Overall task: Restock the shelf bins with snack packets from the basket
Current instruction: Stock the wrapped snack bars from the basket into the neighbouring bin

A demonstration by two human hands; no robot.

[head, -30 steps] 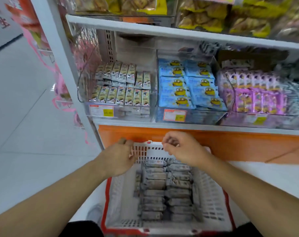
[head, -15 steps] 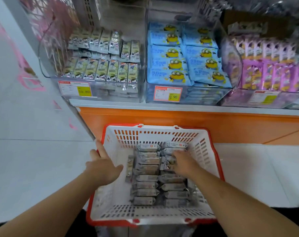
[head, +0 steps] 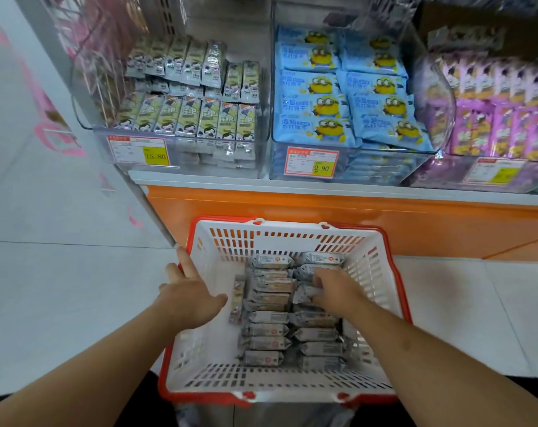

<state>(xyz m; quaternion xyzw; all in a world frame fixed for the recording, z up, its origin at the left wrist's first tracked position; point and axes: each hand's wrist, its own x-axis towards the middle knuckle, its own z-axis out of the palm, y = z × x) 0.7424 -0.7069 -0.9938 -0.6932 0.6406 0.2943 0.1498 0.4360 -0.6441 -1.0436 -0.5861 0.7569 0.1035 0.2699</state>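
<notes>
A white basket with a red rim (head: 218,241) stands in front of me, holding several grey snack packets (head: 266,317) in two rows. My left hand (head: 189,295) rests on the basket's left rim, fingers straight over the outside edge. My right hand (head: 338,291) reaches down inside the basket, its fingers curled round a grey packet (head: 303,294) in the right row. Above, a clear shelf bin (head: 184,155) at the left holds several matching green-and-grey packets (head: 187,115) standing upright.
A middle bin (head: 310,161) holds blue cartoon cracker bags, and a right bin (head: 495,174) holds purple packets. An orange shelf base (head: 323,217) runs behind the basket. White floor tiles spread left and right. Pink netting hangs at the upper left.
My hands came down from the basket's far rim. The left one settled on the left rim; the right one went in among the packets and took hold of one. The view tilted downward.
</notes>
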